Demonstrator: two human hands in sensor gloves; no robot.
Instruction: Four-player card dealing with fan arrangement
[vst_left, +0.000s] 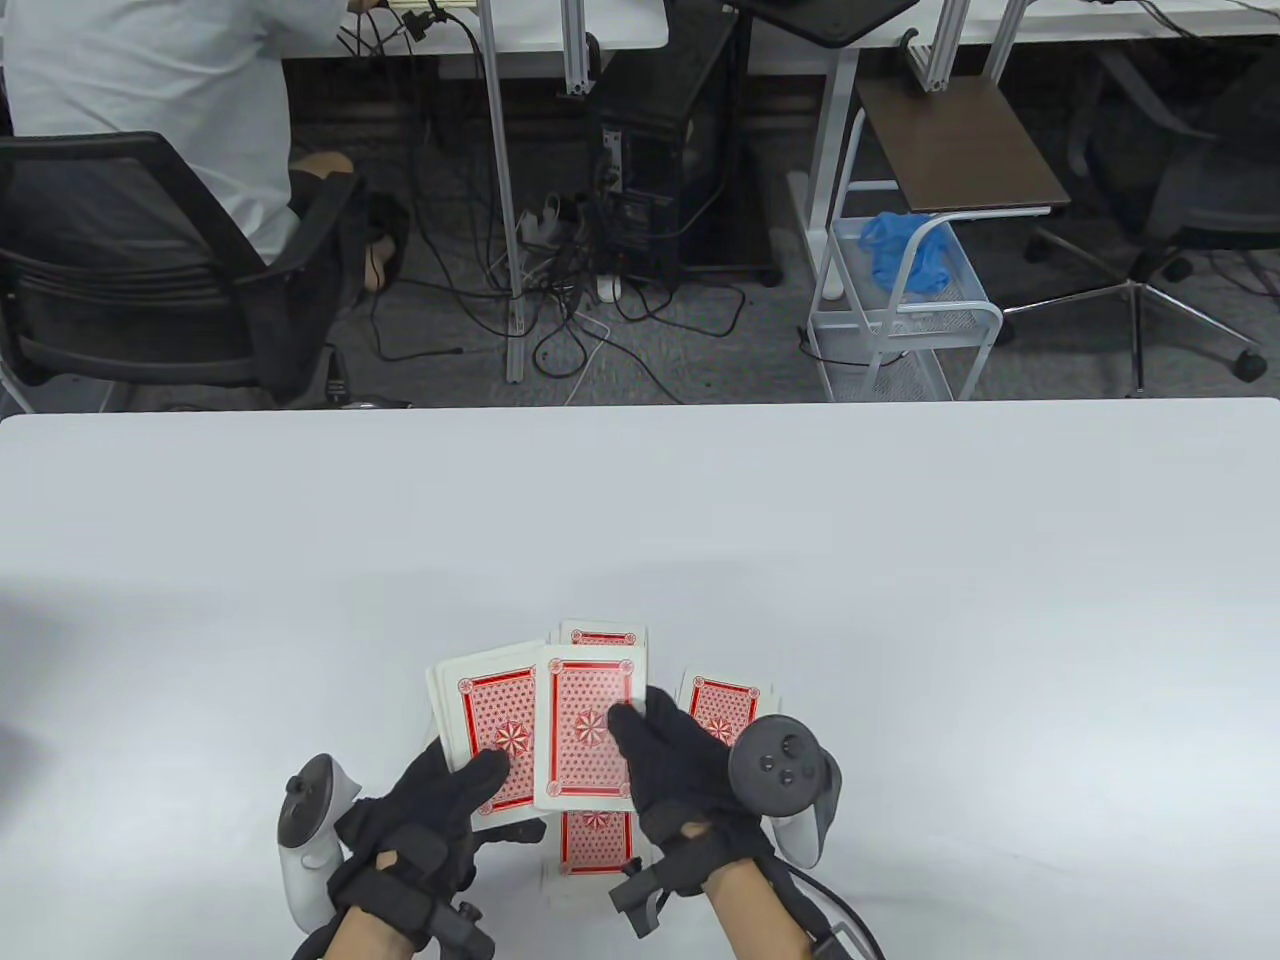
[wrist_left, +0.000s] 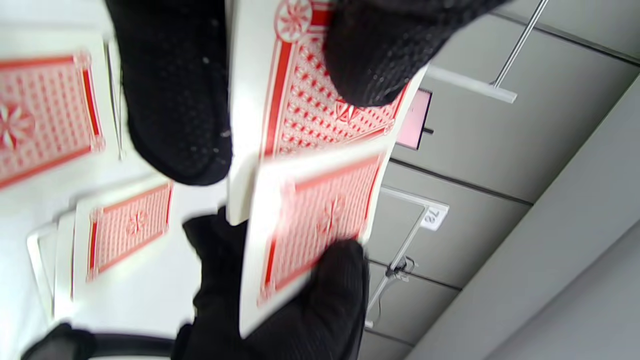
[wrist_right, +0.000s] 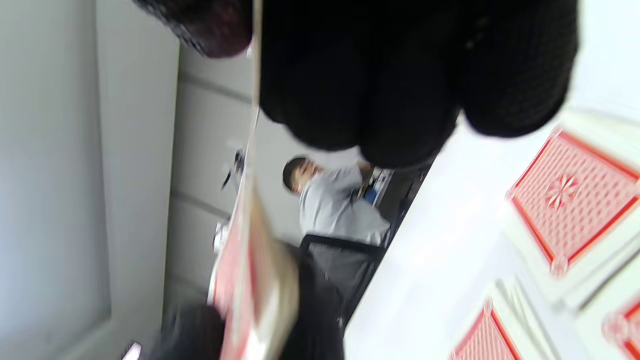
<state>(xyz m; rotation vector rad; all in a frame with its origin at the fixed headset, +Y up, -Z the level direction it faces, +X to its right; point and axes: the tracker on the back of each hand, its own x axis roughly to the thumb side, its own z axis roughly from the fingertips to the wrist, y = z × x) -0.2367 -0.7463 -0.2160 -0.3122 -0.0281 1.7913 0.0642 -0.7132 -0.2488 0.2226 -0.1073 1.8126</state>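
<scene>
The red-backed deck (vst_left: 490, 725) sits gripped in the left hand (vst_left: 440, 800), thumb across its back, while the right hand (vst_left: 670, 765) pinches the top card (vst_left: 585, 730), drawn half clear beside it. To deal well, I judge, slide that one card fully off before lifting, so none follows. Small piles lie just beyond (vst_left: 603, 635), right of (vst_left: 725, 705) and beneath (vst_left: 597, 842) the grip; farther out the white table (vst_left: 900, 560) lies open to its far edge

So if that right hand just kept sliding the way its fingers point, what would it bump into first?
Probably the far pile: the right hand, pinching a single card, points up-table toward it. The hand looks raised above the table, so it might pass over.
</scene>
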